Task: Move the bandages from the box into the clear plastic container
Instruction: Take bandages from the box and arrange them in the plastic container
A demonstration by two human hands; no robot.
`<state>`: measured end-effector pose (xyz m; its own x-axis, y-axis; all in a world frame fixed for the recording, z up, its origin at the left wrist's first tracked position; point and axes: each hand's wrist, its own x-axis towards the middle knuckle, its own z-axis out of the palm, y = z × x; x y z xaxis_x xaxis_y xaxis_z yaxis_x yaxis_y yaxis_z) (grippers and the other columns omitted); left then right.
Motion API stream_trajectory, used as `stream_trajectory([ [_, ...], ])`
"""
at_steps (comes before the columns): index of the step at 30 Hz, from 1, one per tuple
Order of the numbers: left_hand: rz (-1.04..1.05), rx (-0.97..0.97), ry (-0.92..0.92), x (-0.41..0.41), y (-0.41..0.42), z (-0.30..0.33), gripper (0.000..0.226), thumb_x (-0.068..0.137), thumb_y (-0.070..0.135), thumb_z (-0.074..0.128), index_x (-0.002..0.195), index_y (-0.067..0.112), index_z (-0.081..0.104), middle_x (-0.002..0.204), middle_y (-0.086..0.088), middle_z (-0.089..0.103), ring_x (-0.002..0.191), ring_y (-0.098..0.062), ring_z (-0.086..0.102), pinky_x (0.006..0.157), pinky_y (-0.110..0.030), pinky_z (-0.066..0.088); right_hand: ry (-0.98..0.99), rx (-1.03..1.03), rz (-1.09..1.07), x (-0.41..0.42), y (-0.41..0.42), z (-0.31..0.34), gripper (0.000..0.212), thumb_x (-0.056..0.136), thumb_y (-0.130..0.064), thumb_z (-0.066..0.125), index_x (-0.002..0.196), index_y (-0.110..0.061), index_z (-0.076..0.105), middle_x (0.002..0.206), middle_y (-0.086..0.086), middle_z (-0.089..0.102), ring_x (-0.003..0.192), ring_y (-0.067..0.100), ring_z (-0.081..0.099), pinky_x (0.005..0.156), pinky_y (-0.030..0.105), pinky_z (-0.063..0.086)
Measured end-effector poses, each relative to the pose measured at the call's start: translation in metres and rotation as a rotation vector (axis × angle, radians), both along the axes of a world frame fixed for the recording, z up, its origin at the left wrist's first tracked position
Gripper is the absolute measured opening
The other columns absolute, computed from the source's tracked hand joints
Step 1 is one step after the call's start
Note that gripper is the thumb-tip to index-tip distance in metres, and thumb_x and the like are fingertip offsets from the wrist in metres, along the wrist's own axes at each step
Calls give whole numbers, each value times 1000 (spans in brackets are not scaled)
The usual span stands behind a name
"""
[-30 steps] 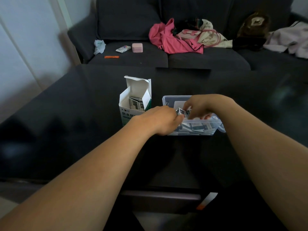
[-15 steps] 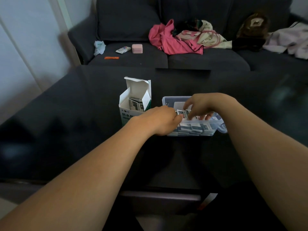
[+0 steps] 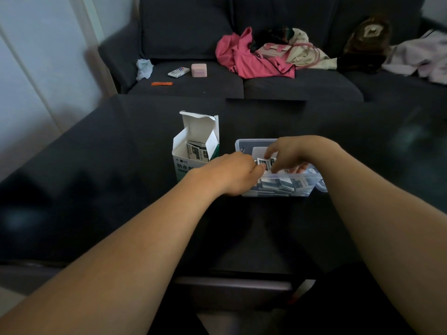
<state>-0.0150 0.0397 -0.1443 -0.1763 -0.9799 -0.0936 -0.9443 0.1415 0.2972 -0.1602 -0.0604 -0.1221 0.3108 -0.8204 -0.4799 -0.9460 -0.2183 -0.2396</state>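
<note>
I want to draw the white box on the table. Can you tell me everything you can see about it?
The white box looks like thin cardboard. It stands upright on the dark table, just left of the clear plastic container, apart from it. Its top lid flap points up and the side flaps are spread open. The front has dark printed characters and green along the right edge. A few black-and-white bandage packets stick up inside. The left hand covers its lower right corner; whether they touch cannot be told.

Both arms reach forward and the hands meet. The left hand (image 3: 233, 174) is curled, knuckles up. The right hand (image 3: 294, 153) bends down at the wrist — fingers (image 3: 271, 152) pinching a small packet (image 3: 264, 163) with the left.
</note>
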Motion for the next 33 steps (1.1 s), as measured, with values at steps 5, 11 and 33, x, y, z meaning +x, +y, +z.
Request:
stream_trajectory([
  [5,11,14,7,-1,0,1,44,108,46,27,81,21,50,78,1,46,70,-12,50,69,-32,37,-4,7,-1,-1,0,0,52,93,-22,67,143,-26,51,107,3,58,95,23,64,86,39,58],
  [11,-2,29,-18,-1,0,0,45,108,49,25,90,20,54,91,-3,52,81,-18,53,76,-34,39,52,-6,30,0,4,-2,48,95,-22,64,142,-23,53,121,8,60,105,28,64,96,44,56],
  [33,-9,9,-70,-1,0,0,40,108,48,25,93,22,51,81,2,49,81,-20,54,74,-35,41,-43,44,-36,-7,-2,3,57,93,-22,68,145,-29,48,144,10,51,94,28,65,72,35,58],
])
